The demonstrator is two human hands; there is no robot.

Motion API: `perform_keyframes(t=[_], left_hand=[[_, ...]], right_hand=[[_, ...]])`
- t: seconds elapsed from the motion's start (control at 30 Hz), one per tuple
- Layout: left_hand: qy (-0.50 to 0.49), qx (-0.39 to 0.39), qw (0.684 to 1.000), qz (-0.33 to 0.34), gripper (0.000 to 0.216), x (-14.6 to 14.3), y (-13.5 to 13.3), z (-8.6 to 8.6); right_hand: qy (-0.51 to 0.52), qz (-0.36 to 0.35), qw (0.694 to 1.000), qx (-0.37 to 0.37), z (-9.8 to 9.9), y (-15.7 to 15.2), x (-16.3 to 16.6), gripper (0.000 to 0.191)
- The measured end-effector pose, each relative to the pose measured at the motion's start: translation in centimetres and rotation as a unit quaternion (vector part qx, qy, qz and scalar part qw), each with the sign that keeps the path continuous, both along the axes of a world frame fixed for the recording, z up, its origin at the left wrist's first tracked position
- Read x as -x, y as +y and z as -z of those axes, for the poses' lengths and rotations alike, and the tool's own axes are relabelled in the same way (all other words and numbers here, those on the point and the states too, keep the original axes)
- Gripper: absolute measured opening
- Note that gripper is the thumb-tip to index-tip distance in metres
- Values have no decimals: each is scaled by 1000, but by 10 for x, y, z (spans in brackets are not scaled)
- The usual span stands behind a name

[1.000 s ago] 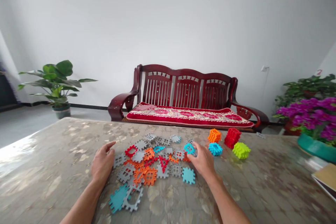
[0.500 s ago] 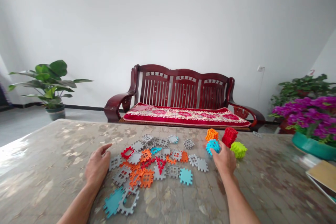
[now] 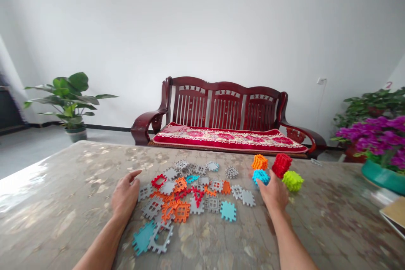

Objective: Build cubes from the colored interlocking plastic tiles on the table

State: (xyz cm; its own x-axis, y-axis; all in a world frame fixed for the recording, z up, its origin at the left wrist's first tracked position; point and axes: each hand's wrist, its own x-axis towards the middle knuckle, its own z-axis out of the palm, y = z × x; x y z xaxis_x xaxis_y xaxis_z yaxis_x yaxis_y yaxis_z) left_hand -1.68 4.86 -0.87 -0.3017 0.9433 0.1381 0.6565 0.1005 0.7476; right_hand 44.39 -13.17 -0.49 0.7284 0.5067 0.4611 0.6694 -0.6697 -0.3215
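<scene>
Room: white wall, a dark red wooden bench (image 3: 226, 112) with a floral red cushion behind the desk, a leafy potted plant (image 3: 70, 101) on the floor at the far left, purple flowers (image 3: 378, 135) in a teal bowl at the right edge.
Desk: a mottled, glossy desk (image 3: 63, 202) fills the foreground.
Loose pieces: a scatter of flat toothed tiles (image 3: 190, 190) in grey, orange, red and teal lies mid-desk between the two hands; a large teal tile (image 3: 143, 237) sits nearest the viewer, partly under a grey one.
Cubes: four assembled cubes stand at the right end of the scatter. The orange cube (image 3: 259, 162) and red cube (image 3: 281, 165) are at the back, the lime cube (image 3: 292, 180) in front of the red one, the blue cube (image 3: 261, 176) to its left.
Right hand: the right hand (image 3: 274, 194) has its fingertips curled against the blue cube, which sits on the desk; the grip looks closed lightly round it, not lifting it.
Left hand: the left hand (image 3: 125, 196) rests palm down at the left edge of the tiles, fingers loose and spread, holding nothing.
Step in hand: by the look of it, seating the blue cube among the others.
Next move calls for: a clean release without nudging the lime cube just beside it.
</scene>
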Motion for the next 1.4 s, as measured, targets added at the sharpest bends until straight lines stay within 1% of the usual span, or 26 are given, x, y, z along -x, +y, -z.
perform_keyframes(t=[0.07, 0.13, 0.2, 0.27, 0.3, 0.37, 0.43, 0.53, 0.57, 0.63, 0.7, 0.73, 0.8, 0.93, 1.07, 1.2, 1.3, 1.4], left_hand=[[-24, -4, 1000, 6, 48, -2, -2, -1], [-57, -25, 998, 8, 45, -4, -4, -2], [-126, -53, 990, 20, 44, -6, -5, -3], [-145, -60, 987, 23, 43, -8, -4, -2], [-153, -62, 986, 24, 44, -9, -4, -1], [-168, -63, 983, 27, 44, -10, -3, 0], [-184, -64, 980, 29, 44, -10, -2, 2], [-204, -67, 976, 32, 45, -11, -1, 3], [-209, -68, 975, 33, 45, -11, -1, 4], [-218, -72, 973, 37, 45, -11, 0, 5], [-224, -76, 971, 41, 44, -12, 0, 6], [-226, -77, 970, 44, 44, -12, 0, 6], [-227, -78, 969, 51, 42, -13, 0, 6], [-229, -74, 969, 59, 38, -14, -1, 4], [-228, -75, 969, 58, 35, -14, -2, 2], [-225, -78, 970, 55, 35, -14, -2, 1], [-225, -79, 970, 49, 35, -14, -1, 2], [-224, -82, 970, 43, 36, -14, 0, 4]], right_hand=[[-24, -9, 999, -32, 0, 2, 3, 63], [-43, -52, 995, -76, 1, 7, 11, 58], [-47, -141, 983, -110, 2, 15, 27, 51], [-36, -257, 959, -118, 2, 22, 53, 43], [-28, -318, 941, -111, 1, 25, 70, 39], [-9, -414, 907, -78, -4, 26, 107, 35], [-1, -498, 866, -31, -10, 22, 147, 36], [-16, -610, 792, 28, -20, 13, 197, 43], [-24, -636, 770, 44, -22, 10, 209, 44], [-38, -673, 735, 76, -24, 7, 226, 48], [-44, -692, 712, 111, -25, 7, 234, 53], [-41, -695, 706, 127, -24, 8, 234, 55], [-26, -690, 708, 149, -24, 10, 231, 54], [5, -650, 747, 141, -23, 12, 215, 48], [-1, -617, 781, 93, -17, 10, 201, 47], [-19, -592, 805, 15, -8, 9, 194, 46], [-45, -595, 802, -38, -5, 8, 195, 42], [-64, -622, 779, -43, -7, 5, 203, 41]])
